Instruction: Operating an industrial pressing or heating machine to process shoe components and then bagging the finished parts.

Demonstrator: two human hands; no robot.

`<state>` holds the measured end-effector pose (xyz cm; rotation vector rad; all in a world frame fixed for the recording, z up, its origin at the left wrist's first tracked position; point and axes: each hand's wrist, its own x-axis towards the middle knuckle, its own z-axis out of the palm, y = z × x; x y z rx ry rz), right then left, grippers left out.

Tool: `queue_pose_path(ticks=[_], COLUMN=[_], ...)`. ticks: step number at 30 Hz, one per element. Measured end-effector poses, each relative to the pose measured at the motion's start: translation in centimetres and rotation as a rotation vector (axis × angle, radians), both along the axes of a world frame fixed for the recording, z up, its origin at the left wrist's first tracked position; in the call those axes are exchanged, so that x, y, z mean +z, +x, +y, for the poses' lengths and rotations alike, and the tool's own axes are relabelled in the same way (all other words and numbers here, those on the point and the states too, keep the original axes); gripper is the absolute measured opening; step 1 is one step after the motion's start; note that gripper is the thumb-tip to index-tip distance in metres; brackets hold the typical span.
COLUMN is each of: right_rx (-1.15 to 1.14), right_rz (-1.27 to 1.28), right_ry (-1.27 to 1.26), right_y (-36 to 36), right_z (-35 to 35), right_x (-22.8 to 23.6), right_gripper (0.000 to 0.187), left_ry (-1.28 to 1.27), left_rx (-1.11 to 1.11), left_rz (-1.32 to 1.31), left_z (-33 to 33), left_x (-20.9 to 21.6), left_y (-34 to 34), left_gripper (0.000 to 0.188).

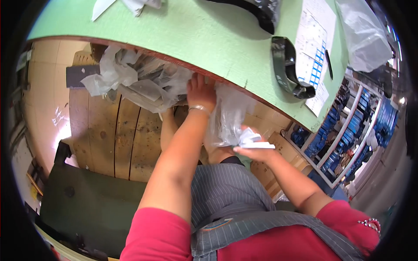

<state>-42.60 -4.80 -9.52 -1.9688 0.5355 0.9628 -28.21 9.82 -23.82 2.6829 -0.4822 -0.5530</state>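
My left hand [201, 92] is at the brown edge of the green table, its fingers curled into a heap of crumpled clear plastic bags [150, 85] just below the tabletop. The fingertips are partly hidden there. A long clear plastic bag [224, 115] hangs down between my two hands. Lower and to the right, my right hand [257, 152] is closed around a small bundle of folded white paper [250, 138]. The lower end of the hanging bag meets this hand; whether the fingers also grip it I cannot tell.
On the green table [209, 35] lie a glossy black curved piece [287, 69], another black piece [257, 13], printed sheets [313, 43] and a black pen [328, 64]. A rack with blue items [344, 135] stands at right. Wooden boards [124, 135] and a dark bench [91, 200] are at left.
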Motion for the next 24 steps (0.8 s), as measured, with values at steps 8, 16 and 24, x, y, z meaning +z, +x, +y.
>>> queue_pose_path(ticks=[8, 16, 24], right_rx=[0.065, -0.131, 0.421], right_rz=[-0.149, -0.148, -0.176], right_ry=[-0.557, -0.397, -0.757], right_y=[10.5, 6.1, 7.2], right_z=[-3.8, -3.4, -3.8], right_x=[-14.3, -12.4, -13.8], right_gripper=[0.041, 0.041, 0.036], left_ry=[0.181, -0.682, -0.671], left_rx=[0.132, 0.233, 0.585], left_rz=[0.145, 0.077, 0.402], left_z=[11.8, 0.6, 4.4], left_x=[-2.4, -3.0, -2.3], left_y=[-0.6, -0.5, 1.5], left_gripper=[0.039, 0.033, 0.043])
